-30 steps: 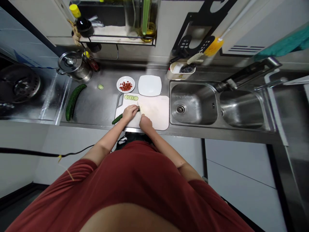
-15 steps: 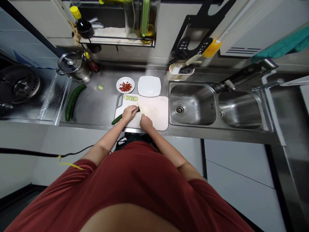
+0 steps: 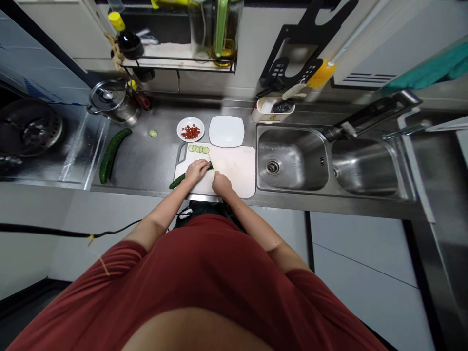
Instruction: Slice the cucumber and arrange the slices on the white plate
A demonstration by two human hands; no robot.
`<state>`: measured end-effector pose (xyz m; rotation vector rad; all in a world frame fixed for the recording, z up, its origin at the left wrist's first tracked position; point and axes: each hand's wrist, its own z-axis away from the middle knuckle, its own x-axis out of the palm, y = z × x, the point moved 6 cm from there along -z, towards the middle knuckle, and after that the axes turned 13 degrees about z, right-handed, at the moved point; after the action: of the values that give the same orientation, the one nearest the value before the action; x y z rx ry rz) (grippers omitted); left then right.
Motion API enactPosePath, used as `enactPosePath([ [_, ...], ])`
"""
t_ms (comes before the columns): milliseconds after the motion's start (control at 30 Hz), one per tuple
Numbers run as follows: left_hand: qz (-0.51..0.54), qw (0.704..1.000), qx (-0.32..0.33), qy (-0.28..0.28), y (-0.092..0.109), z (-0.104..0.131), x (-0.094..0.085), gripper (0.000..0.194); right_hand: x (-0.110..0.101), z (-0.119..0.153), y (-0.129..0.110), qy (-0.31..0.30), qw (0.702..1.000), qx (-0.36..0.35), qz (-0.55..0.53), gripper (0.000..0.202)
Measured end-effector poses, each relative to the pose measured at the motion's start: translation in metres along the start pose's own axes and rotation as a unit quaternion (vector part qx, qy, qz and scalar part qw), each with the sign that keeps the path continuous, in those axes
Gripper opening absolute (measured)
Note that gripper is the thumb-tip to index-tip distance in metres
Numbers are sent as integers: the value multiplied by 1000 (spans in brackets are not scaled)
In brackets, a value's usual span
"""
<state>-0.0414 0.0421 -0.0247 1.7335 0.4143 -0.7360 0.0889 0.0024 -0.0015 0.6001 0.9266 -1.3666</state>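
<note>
A dark green cucumber (image 3: 177, 181) lies slantwise on the white cutting board (image 3: 237, 180), its middle covered by my left hand (image 3: 196, 171), whose fingers are closed over it near the cut end. My right hand (image 3: 221, 185) is wrapped round the handle of a knife (image 3: 212, 163). The thin blade stands at the cucumber's right end, close to my left fingertips. Several pale cucumber slices (image 3: 198, 149) lie in an overlapping row along the board's upper left edge.
Behind the board are a plate of chopped red pieces (image 3: 190, 129) and a white square plate (image 3: 226, 131). A whole cucumber (image 3: 110, 155), a small cucumber end (image 3: 153, 132) and a steel pot (image 3: 116, 102) stand left. The sink (image 3: 292, 158) borders the board's right side.
Both hands, the knife and the cucumber hold nearly the same place. The whole view has shifted very slightly.
</note>
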Motion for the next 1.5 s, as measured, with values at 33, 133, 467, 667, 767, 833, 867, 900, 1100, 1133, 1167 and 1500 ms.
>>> enactPosePath([
  [33,1,1000,-2,-1,0,0,0,25,2,2,1,-5,1000,-1,0,29],
  [133,4,1000,-5,-5,0,-1,0,27,6,4,3,-10,1000,-3,-2,30],
  [467,7,1000,12,-2,0,-2,0,25,1,-11,-1,5,1000,-3,4,32],
  [667,3,1000,-8,-9,-1,-2,0,26,3,-12,1,8,1000,0,1,32],
  [767,5,1000,-12,-6,-2,-2,0,26,7,-6,5,3,1000,1,4,30],
  [833,11,1000,-11,-6,-2,-2,0,26,10,-3,6,-4,1000,-1,4,30],
  [867,13,1000,-11,-6,-2,-2,0,26,11,-2,7,-7,1000,-2,3,30],
  [900,14,1000,-12,-6,-2,-2,0,26,12,-1,7,-9,1000,-3,3,30],
  [1100,16,1000,-16,-5,-1,-2,-1,26,10,-9,3,-4,1000,-2,0,29],
  [1133,15,1000,-16,-5,0,-2,-1,26,8,-11,2,-1,1000,-2,-2,29],
  [1167,15,1000,-15,-6,0,-2,-1,26,7,-12,1,1,1000,-4,-4,29],
  [1500,4,1000,-15,-5,1,-1,-1,26,9,-7,4,5,1000,3,-3,29],
])
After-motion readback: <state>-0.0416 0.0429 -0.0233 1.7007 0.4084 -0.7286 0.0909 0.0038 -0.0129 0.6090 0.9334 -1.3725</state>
